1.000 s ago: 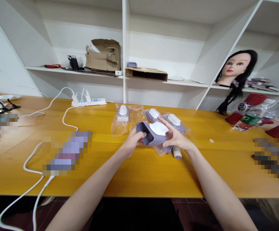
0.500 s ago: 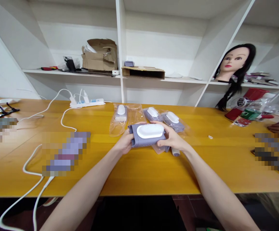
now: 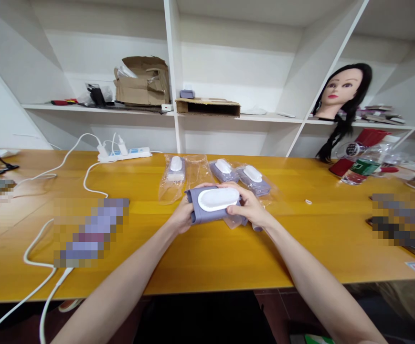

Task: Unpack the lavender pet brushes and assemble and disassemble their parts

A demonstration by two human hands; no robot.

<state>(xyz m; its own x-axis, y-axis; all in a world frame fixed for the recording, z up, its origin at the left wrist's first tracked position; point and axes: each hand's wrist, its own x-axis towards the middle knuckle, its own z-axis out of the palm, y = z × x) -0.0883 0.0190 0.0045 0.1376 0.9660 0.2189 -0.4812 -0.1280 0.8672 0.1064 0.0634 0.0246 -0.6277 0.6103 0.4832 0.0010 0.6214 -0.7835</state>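
Bagged devices (image 3: 253,177) just beyond hands (image 3: 248,208), cable (image 3: 84,179) leftward

Between the left hand (image 3: 183,216) and right hand (image 3: 247,208) there's a matt lilac sleeve (image 3: 200,215), soft cloth or silicone by the look, topped with a smooth glossy white plastic cap (image 3: 218,199), thin clear plastic bags (image 3: 169,188) just past the hands, and glossy varnished wood tabletop (image 3: 207,260) underneath.

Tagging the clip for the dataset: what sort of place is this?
Probably a small product workroom, not a home: bagged devices on a long yellow table, a power strip, and a cardboard box on white shelving.
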